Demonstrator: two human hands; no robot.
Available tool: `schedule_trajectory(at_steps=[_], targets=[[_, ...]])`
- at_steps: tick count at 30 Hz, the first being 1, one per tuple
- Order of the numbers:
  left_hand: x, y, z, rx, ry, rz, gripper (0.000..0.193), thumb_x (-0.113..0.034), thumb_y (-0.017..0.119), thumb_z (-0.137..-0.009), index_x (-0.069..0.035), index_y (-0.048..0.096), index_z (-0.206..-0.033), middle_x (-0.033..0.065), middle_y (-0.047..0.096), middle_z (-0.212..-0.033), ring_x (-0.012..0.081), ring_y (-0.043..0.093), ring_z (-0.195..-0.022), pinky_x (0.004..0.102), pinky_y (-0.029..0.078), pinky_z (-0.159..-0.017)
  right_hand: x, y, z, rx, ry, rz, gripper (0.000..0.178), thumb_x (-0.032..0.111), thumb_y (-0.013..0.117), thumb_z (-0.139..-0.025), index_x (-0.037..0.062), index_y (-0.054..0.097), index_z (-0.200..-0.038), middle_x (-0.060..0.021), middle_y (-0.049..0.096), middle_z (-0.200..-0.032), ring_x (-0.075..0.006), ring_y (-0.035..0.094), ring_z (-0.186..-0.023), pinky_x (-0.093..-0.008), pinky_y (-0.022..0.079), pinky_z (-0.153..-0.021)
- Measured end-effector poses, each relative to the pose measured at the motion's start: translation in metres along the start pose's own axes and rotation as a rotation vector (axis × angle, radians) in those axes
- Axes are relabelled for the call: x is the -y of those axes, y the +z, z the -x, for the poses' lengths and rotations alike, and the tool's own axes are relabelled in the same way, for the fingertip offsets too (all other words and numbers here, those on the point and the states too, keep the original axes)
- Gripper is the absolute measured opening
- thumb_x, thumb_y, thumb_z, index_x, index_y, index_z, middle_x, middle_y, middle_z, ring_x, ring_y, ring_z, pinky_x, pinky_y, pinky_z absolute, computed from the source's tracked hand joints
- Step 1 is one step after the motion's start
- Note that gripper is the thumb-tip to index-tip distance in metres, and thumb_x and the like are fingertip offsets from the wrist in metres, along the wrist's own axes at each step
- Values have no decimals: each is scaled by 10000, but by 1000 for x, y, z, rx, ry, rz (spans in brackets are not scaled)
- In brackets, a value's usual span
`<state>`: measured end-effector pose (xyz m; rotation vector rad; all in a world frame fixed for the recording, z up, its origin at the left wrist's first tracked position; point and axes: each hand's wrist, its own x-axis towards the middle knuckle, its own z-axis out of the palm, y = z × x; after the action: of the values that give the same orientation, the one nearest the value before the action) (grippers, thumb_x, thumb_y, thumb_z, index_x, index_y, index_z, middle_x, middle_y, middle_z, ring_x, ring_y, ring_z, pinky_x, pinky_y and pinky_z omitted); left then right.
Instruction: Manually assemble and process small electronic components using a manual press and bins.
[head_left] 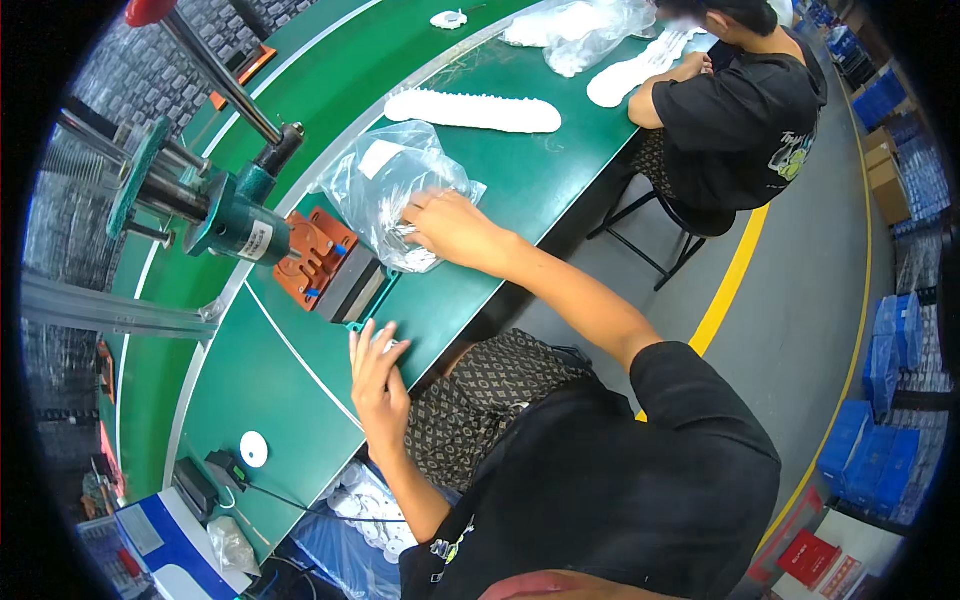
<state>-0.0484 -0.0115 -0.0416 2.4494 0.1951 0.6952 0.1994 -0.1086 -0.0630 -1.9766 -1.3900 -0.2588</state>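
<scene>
1. Fingers of the right hand (440, 222) bend down at the clear plastic bag (365, 198), which lies just to the right of the orange fixture (312, 258). Blur masks the tips; whether they are clamped on anything cannot be told.
2. Left hand (378, 392): raised on the near side of the orange fixture, fingers slightly apart. A small white piece (391, 346) shows at the fingertips; whether it is pinched cannot be told.
3. Arm pose: the right arm reaches forward, forearm slanting toward the bag; the left elbow is bent, forearm raised.
4. Labels: the green press (235, 218), left of the orange fixture, carries a white label (256, 241) with print too small to read. A pale patch (378, 158) on the bag shows no readable writing.
5. Obscured: film and hand partly cover the bag's white contents. The press's red knob (150, 9), beyond the orange fixture, is cut off by the upper edge.
</scene>
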Motion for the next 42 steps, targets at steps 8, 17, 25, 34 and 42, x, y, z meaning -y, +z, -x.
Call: schedule_trajectory(at_steps=[8, 17, 25, 34, 42], targets=[[8, 1, 12, -104, -258, 355, 419, 48, 541, -836, -17, 614, -1243, 157, 626, -1294, 340, 458, -1360, 455, 286, -1166, 2, -5, -1, 18, 169, -109, 145, 144, 645, -864, 17, 708, -891, -157, 689, -908, -386, 639, -921, -454, 513, -789], [9, 3, 12, -178, -227, 138, 468, -28, 756, -752, -7, 629, -1202, 148, 616, -1278, 320, 539, -1259, 418, 395, -1085, 43, -24, 41, -101, 572, -1011, 300, 101, 684, -927, -49, 679, -1187, -128, 736, -1038, -133, 665, -924, -276, 512, -825], [14, 7, 14, -174, -268, 155, 392, -42, 795, -757, -16, 681, -1131, 149, 643, -1253, 306, 586, -1223, 391, 451, -1034, 77, -15, 46, 112, 626, -1221, 253, 26, 667, -922, -64, 645, -1157, -142, 730, -1007, -183, 693, -982, -293, 537, -885], [14, 6, 12, -164, -226, 145, 343, -49, 816, -728, -37, 732, -1060, 122, 668, -1203, 338, 573, -1239, 429, 465, -1020, 102, 18, 56, 117, 426, -1045, 111, 28, 687, -895, -45, 689, -979, -107, 733, -996, -152, 698, -939, -288, 543, -839], [13, 6, 14, -152, -213, 106, 417, -56, 823, -713, -25, 698, -1110, 130, 667, -1205, 326, 586, -1223, 417, 469, -1017, 103, 14, 46, 54, -71, -503, 206, 88, 706, -838, 73, 710, -1044, -96, 690, -901, -260, 640, -848, -359, 491, -789]])
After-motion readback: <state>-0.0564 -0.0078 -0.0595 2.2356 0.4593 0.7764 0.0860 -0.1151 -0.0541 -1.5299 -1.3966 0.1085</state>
